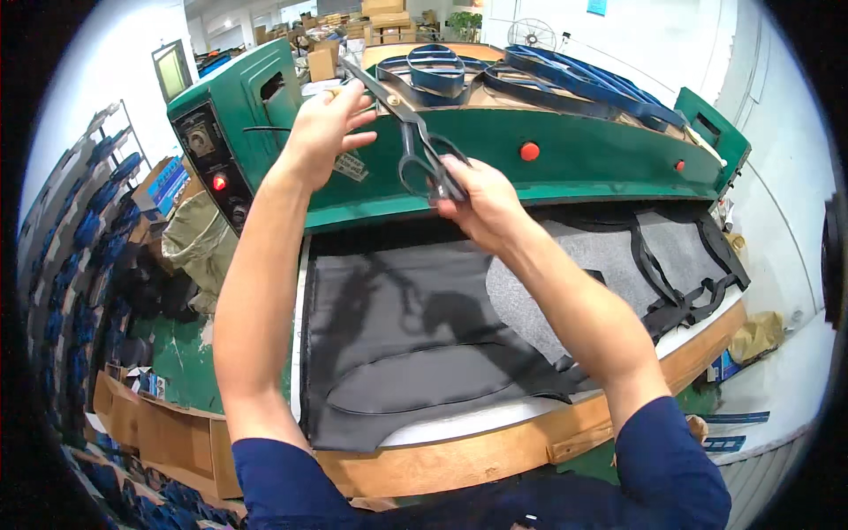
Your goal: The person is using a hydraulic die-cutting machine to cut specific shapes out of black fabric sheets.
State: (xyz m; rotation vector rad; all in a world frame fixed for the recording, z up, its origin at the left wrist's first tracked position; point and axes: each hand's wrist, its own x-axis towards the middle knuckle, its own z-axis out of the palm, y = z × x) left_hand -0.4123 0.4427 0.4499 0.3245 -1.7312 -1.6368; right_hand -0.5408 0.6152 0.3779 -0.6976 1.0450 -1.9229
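Green press [601, 155] behind black sheet [415, 331] | right hand [481, 199] grips shears [394, 101], raised above sheet | left hand [327, 128] spread near blades, contact unclear | step: likely handling shears | next needs: fingers clear

Lettering before you: too small to read. You have a tilted, pale printed label [352, 167] on the green machine's front [609, 155], faint markings around the dials of its black control panel [201, 140], a blue wall sign [596, 7], and print on a blue carton [168, 187] at your left.
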